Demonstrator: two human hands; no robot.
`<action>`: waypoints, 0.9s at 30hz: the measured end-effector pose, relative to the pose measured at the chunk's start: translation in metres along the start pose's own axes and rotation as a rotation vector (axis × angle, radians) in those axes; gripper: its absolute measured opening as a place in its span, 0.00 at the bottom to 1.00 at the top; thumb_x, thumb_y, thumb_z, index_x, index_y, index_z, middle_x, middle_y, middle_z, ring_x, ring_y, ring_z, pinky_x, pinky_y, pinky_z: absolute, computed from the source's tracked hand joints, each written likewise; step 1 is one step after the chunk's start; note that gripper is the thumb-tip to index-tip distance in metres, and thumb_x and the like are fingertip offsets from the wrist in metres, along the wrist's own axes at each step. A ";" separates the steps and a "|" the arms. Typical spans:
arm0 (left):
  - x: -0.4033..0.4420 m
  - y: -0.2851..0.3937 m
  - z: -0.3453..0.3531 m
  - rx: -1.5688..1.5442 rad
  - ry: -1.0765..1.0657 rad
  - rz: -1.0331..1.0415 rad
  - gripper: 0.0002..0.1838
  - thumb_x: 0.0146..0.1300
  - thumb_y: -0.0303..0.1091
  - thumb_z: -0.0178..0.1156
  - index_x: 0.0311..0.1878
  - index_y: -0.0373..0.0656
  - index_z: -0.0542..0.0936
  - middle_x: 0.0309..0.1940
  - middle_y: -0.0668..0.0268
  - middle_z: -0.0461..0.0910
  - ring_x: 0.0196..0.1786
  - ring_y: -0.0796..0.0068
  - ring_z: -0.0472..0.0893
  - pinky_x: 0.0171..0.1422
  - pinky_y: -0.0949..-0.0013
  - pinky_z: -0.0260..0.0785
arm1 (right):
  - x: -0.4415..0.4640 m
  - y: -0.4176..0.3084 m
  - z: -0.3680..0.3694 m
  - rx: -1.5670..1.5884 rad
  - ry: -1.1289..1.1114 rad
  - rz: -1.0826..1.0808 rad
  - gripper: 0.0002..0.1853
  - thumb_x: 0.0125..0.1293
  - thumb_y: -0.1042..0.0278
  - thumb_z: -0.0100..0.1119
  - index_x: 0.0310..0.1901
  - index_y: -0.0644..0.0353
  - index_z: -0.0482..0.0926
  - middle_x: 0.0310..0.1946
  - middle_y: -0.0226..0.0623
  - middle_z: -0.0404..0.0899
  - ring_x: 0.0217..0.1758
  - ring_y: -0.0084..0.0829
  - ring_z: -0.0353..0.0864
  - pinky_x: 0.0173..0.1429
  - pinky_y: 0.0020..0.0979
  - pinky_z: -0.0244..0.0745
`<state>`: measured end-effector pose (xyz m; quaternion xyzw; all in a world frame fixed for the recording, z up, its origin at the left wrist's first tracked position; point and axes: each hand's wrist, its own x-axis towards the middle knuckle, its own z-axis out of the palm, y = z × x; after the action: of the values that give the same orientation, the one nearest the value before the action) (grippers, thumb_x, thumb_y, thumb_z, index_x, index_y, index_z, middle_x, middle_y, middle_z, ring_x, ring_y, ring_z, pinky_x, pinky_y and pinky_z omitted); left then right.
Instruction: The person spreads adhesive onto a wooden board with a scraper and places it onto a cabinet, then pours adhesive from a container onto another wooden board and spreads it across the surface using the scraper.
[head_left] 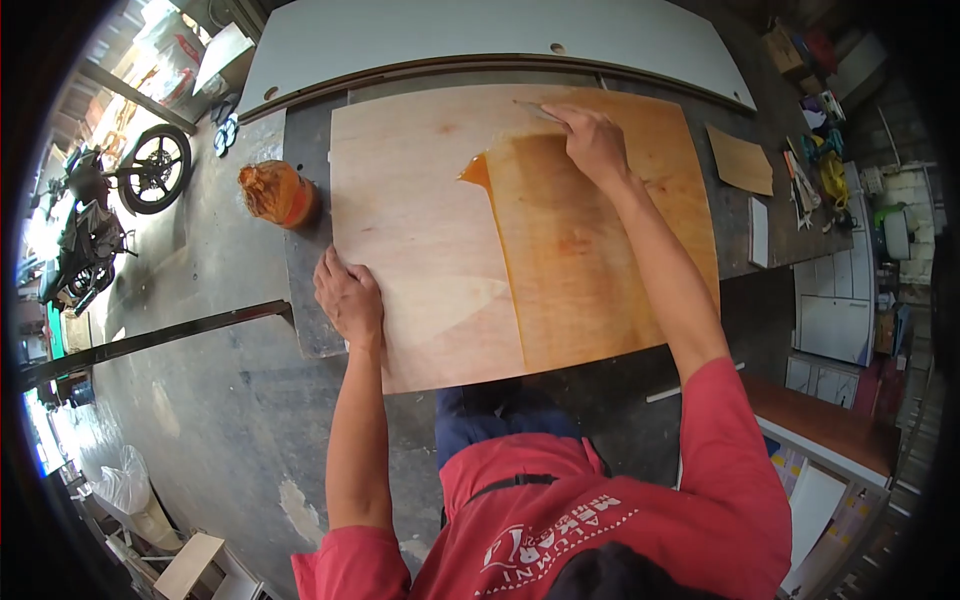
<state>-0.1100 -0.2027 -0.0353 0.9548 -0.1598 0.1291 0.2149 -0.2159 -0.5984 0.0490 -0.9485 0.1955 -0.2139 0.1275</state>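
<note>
Tool (543, 112) partly hidden by right hand (596, 148), hair (625, 577) cropped below

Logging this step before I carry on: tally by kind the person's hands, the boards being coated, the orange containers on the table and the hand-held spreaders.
Hands: 2, left hand and right hand
Boards being coated: 1, the wooden board
Orange containers: 1, the orange container
Spreaders: 1, the spreader in the right hand
Total: 5
</note>
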 end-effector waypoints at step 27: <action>0.004 0.004 -0.005 -0.004 -0.083 -0.038 0.27 0.64 0.29 0.53 0.68 0.35 0.72 0.64 0.48 0.75 0.69 0.48 0.72 0.71 0.52 0.63 | 0.055 0.040 0.079 -0.103 0.109 -0.160 0.18 0.67 0.74 0.49 0.51 0.52 0.87 0.51 0.37 0.88 0.54 0.44 0.85 0.60 0.41 0.79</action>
<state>-0.1084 -0.2047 -0.0283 0.9617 -0.1507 0.0849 0.2127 -0.1473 -0.6446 -0.0134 -0.9534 0.1363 -0.2646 0.0503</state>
